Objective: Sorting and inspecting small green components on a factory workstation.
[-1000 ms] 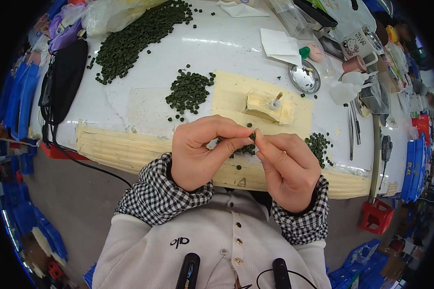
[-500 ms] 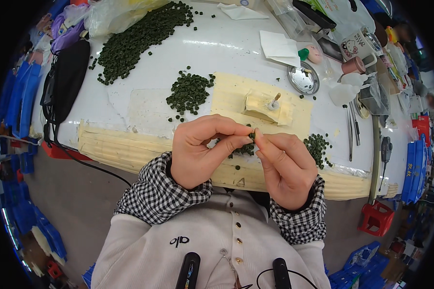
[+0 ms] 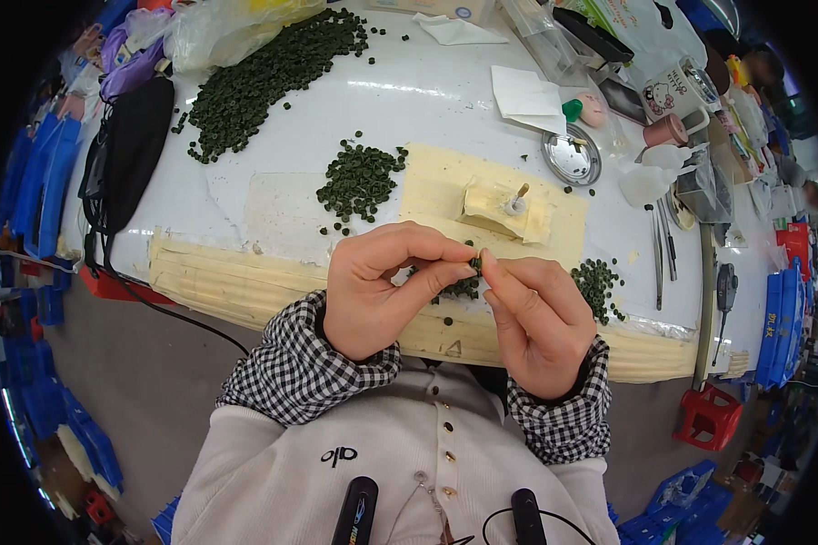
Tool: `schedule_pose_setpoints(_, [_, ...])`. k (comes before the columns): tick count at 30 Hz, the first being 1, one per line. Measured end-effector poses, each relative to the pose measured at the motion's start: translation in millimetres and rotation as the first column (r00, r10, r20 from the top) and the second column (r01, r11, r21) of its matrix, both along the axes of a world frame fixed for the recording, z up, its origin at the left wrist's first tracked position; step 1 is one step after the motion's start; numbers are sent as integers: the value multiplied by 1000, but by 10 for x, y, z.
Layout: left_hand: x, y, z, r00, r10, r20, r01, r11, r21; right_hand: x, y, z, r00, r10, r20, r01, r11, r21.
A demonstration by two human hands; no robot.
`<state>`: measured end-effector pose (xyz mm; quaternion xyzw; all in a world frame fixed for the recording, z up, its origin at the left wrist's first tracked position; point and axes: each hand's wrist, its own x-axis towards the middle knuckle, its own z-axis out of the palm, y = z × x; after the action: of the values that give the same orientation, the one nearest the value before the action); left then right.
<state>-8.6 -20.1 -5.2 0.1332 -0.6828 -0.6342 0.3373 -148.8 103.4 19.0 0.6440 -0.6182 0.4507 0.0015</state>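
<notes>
Your white worktop (image 3: 445,100) bends away toward the rim, where the clutter along its right edge blurs past telling. A large heap of small green rings (image 3: 264,68) lies far left, a smaller pile (image 3: 359,177) nearer the middle, and another cluster (image 3: 598,283) sits beside your right wrist. Your left hand (image 3: 373,291) and right hand (image 3: 536,318) meet above the taped near edge, fingertips narrowed together, pinching one green ring (image 3: 475,263) between them; your fingers hide most of it.
</notes>
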Motion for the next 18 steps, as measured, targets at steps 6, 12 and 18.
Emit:
schedule_pose_setpoints(6, [-8,1,-20,1000,14,-14,-14,1000,-9,11,19,1,1000,-8,10,8,1000,12])
schedule_pose_setpoints(12, [-21,-1,-25,999,19,-27,-21,996,-92,56,67,12,993,-34,116,27,998,64])
schedule_pose_setpoints(18, [-9,4,-37,1000,2,2,-2,996,-89,42,46,-42,1000,-17,20,17,1000,3])
